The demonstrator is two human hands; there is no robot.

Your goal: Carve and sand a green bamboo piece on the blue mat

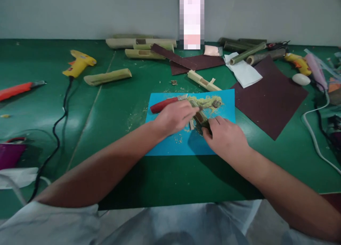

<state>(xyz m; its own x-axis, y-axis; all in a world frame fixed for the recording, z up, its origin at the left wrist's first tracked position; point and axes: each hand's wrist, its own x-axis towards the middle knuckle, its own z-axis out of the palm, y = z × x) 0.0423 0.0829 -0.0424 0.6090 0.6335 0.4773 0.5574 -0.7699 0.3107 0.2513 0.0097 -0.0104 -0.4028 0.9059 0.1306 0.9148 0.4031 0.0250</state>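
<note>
A blue sheet (170, 145) lies on the green table (112, 110), strewn with pale shavings (210, 102). Over it, my left hand (174, 117) and my right hand (226, 137) both close on a short green bamboo piece (200, 116) with a cut notch. The left fingers pinch its upper end; the right hand grips its lower end. A red-handled knife (163, 105) lies on the sheet just behind my left hand, touching neither hand as far as I can see.
Cut bamboo tubes (108, 76) (141, 43) (246, 53) lie along the back. Dark sandpaper sheets (269, 99) (197, 63) sit right and centre. A yellow glue gun (78, 63) with black cord lies left, another glue gun (297, 62) right, and an orange cutter (16, 90) far left.
</note>
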